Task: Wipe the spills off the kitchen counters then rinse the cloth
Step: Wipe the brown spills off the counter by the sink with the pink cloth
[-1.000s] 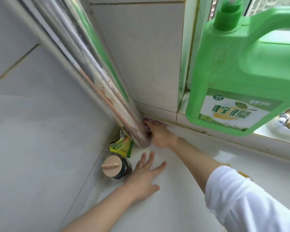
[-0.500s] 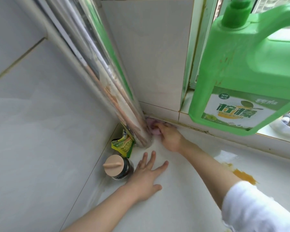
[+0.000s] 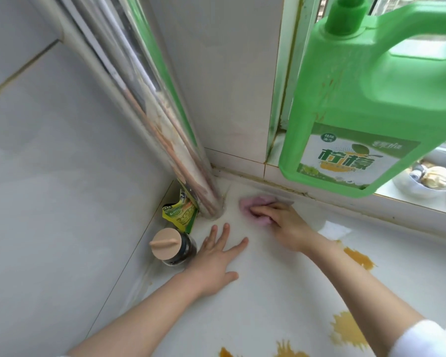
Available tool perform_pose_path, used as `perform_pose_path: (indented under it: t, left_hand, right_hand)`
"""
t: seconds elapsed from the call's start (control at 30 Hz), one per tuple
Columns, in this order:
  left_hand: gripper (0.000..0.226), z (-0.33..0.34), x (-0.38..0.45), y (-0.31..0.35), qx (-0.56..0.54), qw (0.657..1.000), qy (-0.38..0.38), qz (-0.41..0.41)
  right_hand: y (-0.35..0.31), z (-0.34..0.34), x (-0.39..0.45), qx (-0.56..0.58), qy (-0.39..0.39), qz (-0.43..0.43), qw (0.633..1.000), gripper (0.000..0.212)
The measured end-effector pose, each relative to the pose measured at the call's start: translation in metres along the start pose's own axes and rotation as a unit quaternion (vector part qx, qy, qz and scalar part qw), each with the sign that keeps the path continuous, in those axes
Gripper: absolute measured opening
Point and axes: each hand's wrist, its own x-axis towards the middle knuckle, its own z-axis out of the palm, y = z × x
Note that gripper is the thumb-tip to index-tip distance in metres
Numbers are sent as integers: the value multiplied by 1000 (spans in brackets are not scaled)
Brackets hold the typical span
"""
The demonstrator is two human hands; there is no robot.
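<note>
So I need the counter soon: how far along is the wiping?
Early. The counter by the pipe looks clean where the right hand presses the pink cloth; the left hand rests flat. Left to do: the orange-brown spills nearer the camera, untouched, then rinsing the cloth; no sink in view.

Single head-worn wide-angle view, looking forward and down into counter (image 3: 281,292) corner, close above both forearms, jug (image 3: 371,99) looming near lens
</note>
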Motion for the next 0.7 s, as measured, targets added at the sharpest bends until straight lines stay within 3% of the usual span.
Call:
perform_pose_path:
  t: [0.23, 0.37, 0.57, 0.63, 0.7]
  left_hand:
    - [83, -4, -1, 5, 3, 1000, -11, -5]
    - [82, -6, -1, 3, 7, 1000, -14, 0]
    - [82, -6, -3, 2, 5, 1000, -16, -2]
    - [81, -5, -3, 2, 5, 1000, -16, -2]
    - [81, -4, -2, 1, 7, 1000, -17, -2]
  right_hand:
    - [-55, 18, 102, -65, -37, 1, 997, 53]
    - [-52, 18, 114, -60, -47, -35, 996, 52]
    - [-10, 6, 51, 60, 11, -49, 997, 34]
    - [5, 0, 10, 38, 33, -46, 998, 39]
    - [3, 6, -32, -63, 9, -49, 997, 52]
